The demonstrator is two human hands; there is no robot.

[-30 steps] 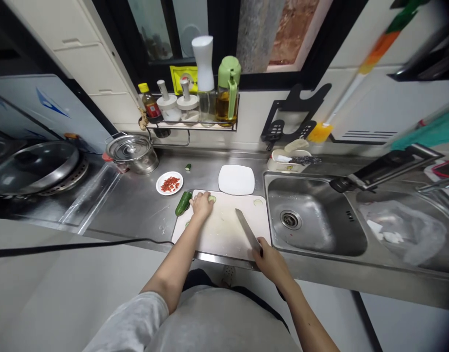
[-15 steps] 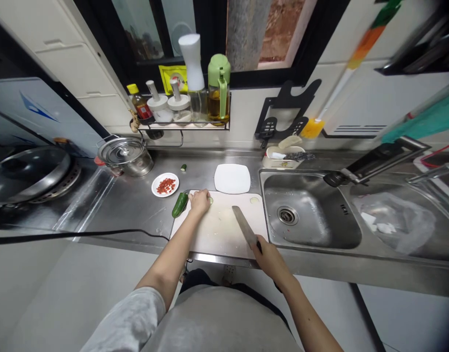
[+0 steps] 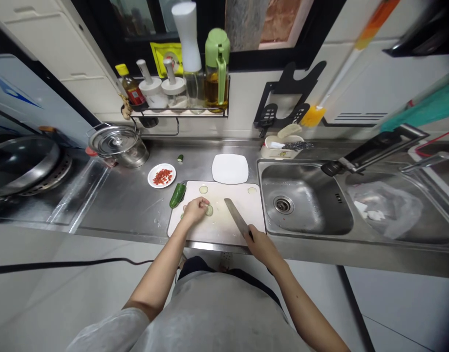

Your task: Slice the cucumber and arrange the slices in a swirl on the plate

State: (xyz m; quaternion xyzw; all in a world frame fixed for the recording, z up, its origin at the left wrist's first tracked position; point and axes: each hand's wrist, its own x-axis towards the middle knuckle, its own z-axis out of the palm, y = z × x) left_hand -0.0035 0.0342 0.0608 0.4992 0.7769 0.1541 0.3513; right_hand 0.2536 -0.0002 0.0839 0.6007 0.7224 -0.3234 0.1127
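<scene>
My left hand (image 3: 196, 209) is over the left part of the white cutting board (image 3: 231, 233), its fingers pinched at the edge of a cucumber slice (image 3: 209, 210). Part of that slice is hidden by the fingertips. Another pale slice lies flat near the board's far edge, and a third at the far right corner. My right hand (image 3: 260, 243) grips the handle of a kitchen knife (image 3: 234, 213), its blade pointing away and to the left, low over the board. A cut length of green cucumber (image 3: 178, 195) rests at the board's left edge.
Behind the board is a white square plate (image 3: 230, 168). A small plate (image 3: 151, 182) of chopped red pieces stands to the left, near a cucumber end (image 3: 180, 158). The sink (image 3: 308, 215) adjoins on the right; a steel pot (image 3: 131, 151) is at back left.
My left hand has moved nearer to me from the board's far edge, where a slice now lies uncovered. My right hand still holds the knife, almost in place. The view has shifted slightly.
</scene>
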